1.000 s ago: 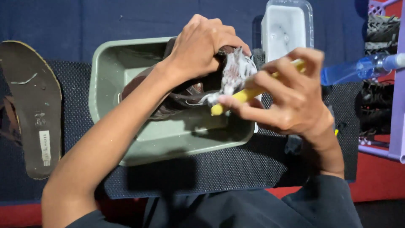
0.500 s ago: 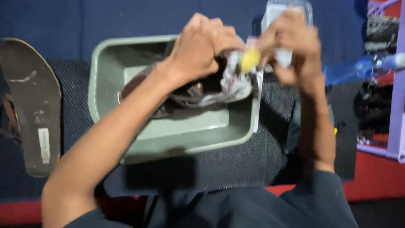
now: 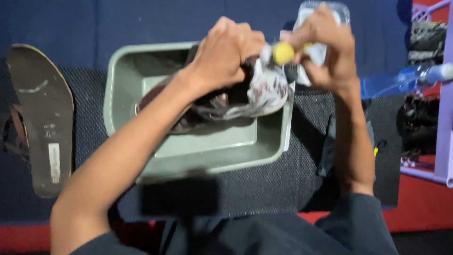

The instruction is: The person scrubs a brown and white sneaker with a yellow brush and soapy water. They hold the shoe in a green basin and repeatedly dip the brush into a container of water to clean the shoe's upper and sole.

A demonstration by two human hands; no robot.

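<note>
Green tub (image 3: 141, 71) sits mid-frame on a dark mesh mat (image 3: 264, 189), with blue floor beyond its far rim. There is open mat in front of the tub's near rim and on its right side. On the left, bare floor separates the tub from a sandal (image 3: 42, 118) lying sole-up, well apart from it. A clear plastic container (image 3: 325, 14) sits just past the tub's far right corner, close to it. A blue spray bottle (image 3: 401, 80) lies to the right, near the right forearm. Shoes on a rack (image 3: 424, 38) crowd the far right edge. The red floor strip runs along the bottom.

The shoe (image 3: 226, 101) is dark and soapy, held above the tub's right half, its toe end over the right rim and its lower part dipping inside. Foam covers the end near the hands.

Left hand (image 3: 226, 52): fingers curled tight, wrapped over the top of the shoe, knuckles up, gripping it firmly.

Right hand (image 3: 325, 47): fingers bent and pressed together around the handle of a yellow brush (image 3: 283, 52). The yellow end pokes out between the two hands, touching the foamy part of the shoe. The bristles are blurred, so I can't tell exactly where they contact. The hand hovers over the tub's far right corner, in front of the clear container.
</note>
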